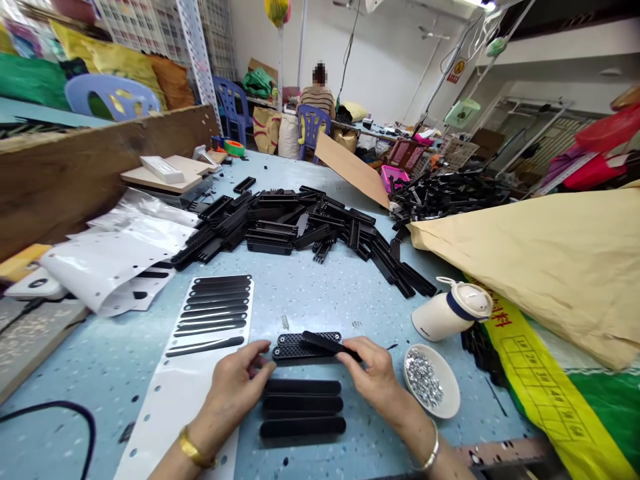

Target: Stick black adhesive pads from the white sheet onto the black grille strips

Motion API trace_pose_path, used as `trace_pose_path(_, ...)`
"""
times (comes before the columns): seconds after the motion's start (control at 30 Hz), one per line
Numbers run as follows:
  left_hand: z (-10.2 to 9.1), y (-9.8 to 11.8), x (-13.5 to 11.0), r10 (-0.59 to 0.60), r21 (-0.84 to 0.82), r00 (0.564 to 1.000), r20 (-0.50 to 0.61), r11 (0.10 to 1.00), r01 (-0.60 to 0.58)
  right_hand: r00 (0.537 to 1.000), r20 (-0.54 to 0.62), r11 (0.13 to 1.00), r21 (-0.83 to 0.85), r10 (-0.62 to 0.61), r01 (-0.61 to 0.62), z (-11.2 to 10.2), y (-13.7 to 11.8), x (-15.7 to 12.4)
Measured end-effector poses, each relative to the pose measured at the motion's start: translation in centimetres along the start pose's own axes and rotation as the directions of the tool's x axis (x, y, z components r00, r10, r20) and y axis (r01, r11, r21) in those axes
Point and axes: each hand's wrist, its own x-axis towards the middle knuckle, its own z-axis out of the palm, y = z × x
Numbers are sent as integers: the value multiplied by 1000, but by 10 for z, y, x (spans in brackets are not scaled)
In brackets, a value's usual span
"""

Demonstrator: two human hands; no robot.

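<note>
My right hand [369,365] pinches the right end of a slim black bar [323,342], which lies slanted over two black perforated bars [290,352] with small silver dots near their ends. At the left end of those bars is my left hand [243,377], thumb and forefinger apart and nothing visible between them. Below, three smooth black bars [303,405] lie side by side. To the left, a white sheet [175,393] carries several black strips [220,298] with rounded ends. A white bowl [447,373] of small silver metal pieces [423,379] stands right of my right hand.
A long heap of black bars [280,220] spans the table behind my hands. A cream bottle [445,312] lies on its side near brown paper [540,253]. Crumpled white sheets [125,247] and a wooden board [100,160] are at left. Another person [317,97] sits far back.
</note>
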Motion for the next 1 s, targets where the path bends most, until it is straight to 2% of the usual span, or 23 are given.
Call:
trace_pose_path(0.13,6,4,2,39,2,997,69,999,-39,997,72,999,-9,-33,34,4,6,1)
trace_pose_path(0.3,4,6,-5,15,-76,993,121,997,-6,978,199,997,-32,-67,75,-8,0,-4)
trace_pose_path(0.43,2,6,-6,-10,-113,992,127,993,24,971,212,993,-14,-108,114,-10,-3,2)
trace_pose_path(0.57,1,6,-6,1,-120,993,122,993,13,947,289,990,20,-138,138,-1,-9,11)
trace_pose_path(1.0,2,6,-8,23,-146,995,92,989,-9,931,347,992,-7,-115,125,9,-12,13)
